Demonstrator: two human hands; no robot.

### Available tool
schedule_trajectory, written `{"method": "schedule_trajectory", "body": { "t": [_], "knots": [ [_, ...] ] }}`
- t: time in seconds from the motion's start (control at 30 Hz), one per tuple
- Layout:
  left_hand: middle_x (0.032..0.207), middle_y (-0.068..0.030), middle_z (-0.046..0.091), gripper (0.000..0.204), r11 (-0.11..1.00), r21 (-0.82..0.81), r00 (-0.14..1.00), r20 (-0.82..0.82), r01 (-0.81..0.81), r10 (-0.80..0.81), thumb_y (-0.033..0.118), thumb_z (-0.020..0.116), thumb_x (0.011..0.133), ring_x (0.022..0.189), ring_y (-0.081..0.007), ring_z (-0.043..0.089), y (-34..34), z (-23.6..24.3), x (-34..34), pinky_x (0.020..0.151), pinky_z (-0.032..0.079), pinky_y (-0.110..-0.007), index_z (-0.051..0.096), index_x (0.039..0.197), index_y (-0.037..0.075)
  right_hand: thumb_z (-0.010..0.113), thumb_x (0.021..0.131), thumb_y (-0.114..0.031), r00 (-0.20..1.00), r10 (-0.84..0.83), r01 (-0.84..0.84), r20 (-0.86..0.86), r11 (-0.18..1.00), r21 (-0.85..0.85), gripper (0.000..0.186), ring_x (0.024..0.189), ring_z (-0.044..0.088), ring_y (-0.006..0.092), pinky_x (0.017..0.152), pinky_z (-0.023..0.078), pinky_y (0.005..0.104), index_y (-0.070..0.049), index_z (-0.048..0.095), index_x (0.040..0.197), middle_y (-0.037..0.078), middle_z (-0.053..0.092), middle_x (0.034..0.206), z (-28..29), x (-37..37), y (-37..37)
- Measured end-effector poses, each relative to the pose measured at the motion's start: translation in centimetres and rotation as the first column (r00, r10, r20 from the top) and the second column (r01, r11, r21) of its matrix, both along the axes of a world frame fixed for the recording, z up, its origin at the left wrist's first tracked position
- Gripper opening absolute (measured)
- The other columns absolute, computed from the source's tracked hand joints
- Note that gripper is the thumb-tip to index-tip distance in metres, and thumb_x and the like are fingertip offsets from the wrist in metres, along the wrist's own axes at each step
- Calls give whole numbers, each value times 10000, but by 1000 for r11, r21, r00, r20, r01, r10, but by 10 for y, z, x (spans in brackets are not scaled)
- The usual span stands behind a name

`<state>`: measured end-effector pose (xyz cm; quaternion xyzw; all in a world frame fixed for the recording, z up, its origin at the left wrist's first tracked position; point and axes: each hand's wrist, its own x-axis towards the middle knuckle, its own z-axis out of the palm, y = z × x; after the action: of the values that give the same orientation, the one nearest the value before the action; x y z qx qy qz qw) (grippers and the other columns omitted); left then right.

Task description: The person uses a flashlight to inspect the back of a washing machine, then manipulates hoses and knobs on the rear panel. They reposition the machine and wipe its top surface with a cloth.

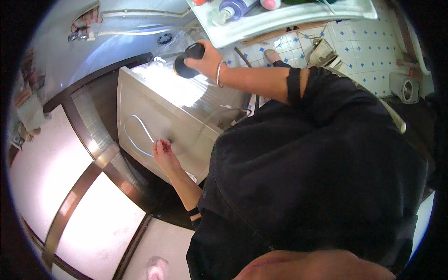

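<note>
My right hand (204, 59), with a silver bangle at the wrist, is closed around a black flashlight (185, 67). Bright light falls on the white surface just below its wide end. Lower and to the left, my left hand (166, 154) has its fingertips pinched on a thin, pale blue-white cord (133, 116). The cord bends into a loop in front of a pale, box-like panel (140, 100). A small dark spot (171, 139) on the panel sits beside the fingers; I cannot tell whether it is a hole or a shadow.
At the top a white basin counter (298, 16) holds a purple pump bottle (235, 9) and other items. White pipes (140, 32) run along the wall. Framed frosted panels (107, 224) stand at left. A foot (272, 57) rests on the blue-dotted tiles (359, 49).
</note>
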<state>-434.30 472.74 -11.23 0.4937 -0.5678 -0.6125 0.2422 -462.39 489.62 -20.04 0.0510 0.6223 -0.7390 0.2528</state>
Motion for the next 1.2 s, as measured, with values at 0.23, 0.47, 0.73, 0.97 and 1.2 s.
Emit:
{"method": "schedule_trajectory", "body": {
  "t": [0.23,0.47,0.73,0.97,1.2],
  "knots": [
    [888,-40,585,201,994,-44,967,231,-102,110,121,534,904,785,-119,568,-10,-10,-51,716,478,-259,524,1069,5,709,622,-386,983,156,-164,99,984,69,819,1027,513,360,916,417,355,48,405,1245,260,491,1115,-44,-33,-68],
    [845,-30,569,196,944,-276,882,471,180,-30,136,499,917,778,-103,540,-100,-8,-105,735,456,-237,574,1025,-9,663,676,-423,973,137,-169,185,971,170,826,1073,495,360,930,401,362,33,368,1299,264,482,1134,-90,-53,-135],
    [992,-126,608,267,608,-472,633,771,638,-67,143,508,911,865,-193,589,-223,-44,-218,764,480,-286,553,1104,-37,682,632,-394,974,204,-209,95,976,54,752,955,587,353,850,459,384,23,441,1210,251,583,1039,-107,-87,-201],
    [1056,-161,580,265,221,-662,653,747,716,122,170,493,933,911,-239,591,-270,-93,-231,780,500,-328,513,1126,-10,713,671,-359,970,134,-125,202,990,-57,624,871,629,249,805,489,325,50,553,1115,190,626,961,-138,-85,-226],
    [984,-140,548,334,709,-636,846,522,303,106,279,406,945,860,-188,588,-256,-103,-221,656,548,-281,465,1122,2,728,653,-308,984,178,-179,-20,981,-73,612,844,647,258,745,531,323,22,534,1131,195,625,941,-149,-86,-236]
  ]
}}
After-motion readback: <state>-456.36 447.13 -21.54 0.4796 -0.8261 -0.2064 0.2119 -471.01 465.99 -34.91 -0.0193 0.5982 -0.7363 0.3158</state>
